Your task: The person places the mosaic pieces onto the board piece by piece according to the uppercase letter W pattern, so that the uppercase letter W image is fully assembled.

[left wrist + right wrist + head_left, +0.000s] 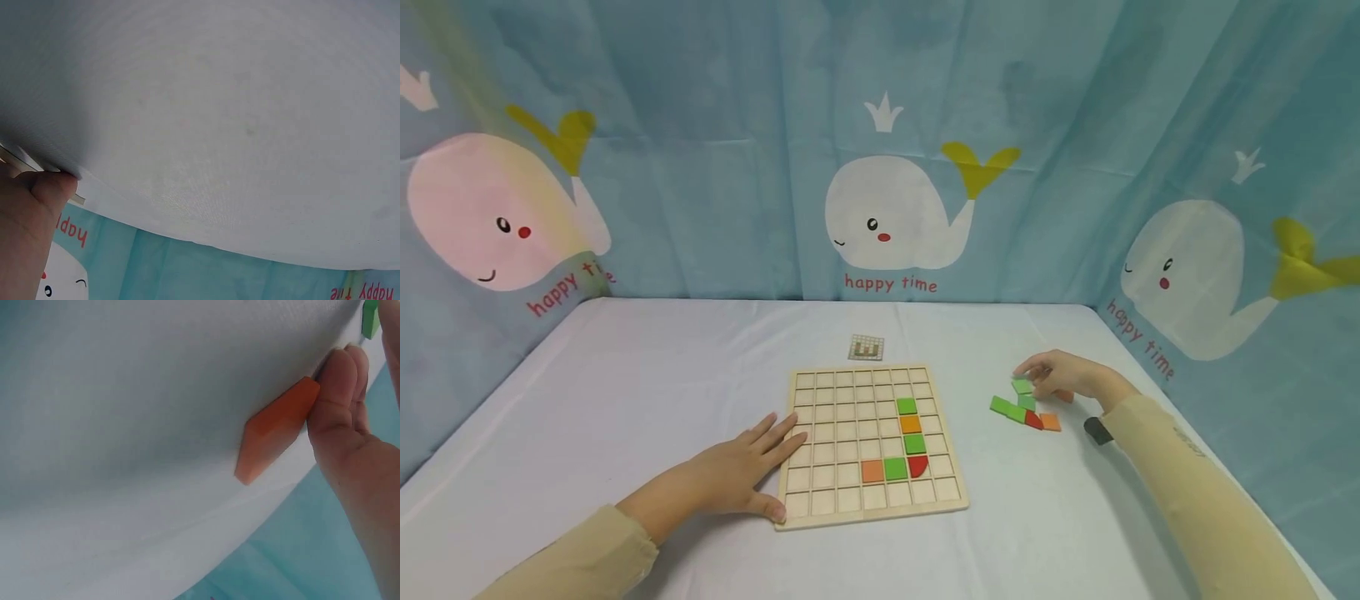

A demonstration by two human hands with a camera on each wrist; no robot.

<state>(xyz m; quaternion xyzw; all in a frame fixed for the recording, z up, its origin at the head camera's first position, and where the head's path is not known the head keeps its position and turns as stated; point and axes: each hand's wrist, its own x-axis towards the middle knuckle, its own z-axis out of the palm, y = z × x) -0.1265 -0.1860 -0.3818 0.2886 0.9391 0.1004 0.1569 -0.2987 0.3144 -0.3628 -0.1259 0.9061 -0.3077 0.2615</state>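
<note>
A light wooden grid board (835,500) lies on the table. Set in its cells are green, orange and red tiles, among them a red rounded tile (918,466). My left hand (737,467) rests on the board's left edge, fingers spread and thumb at the near corner. My right hand (1063,373) is over loose tiles to the right, its index finger and thumb beside a light green tile (1022,386). No tile shows clearly gripped there. In the right wrist view, an orange tile (278,431) lies beside the outer fingers.
Near the right hand lie more green tiles (1000,405), a red tile (1034,420) and an orange tile (1050,422). A small pattern card (867,347) is behind the board. A black object (1097,430) sits by the right sleeve. Blue whale-print curtains (722,217) surround the table.
</note>
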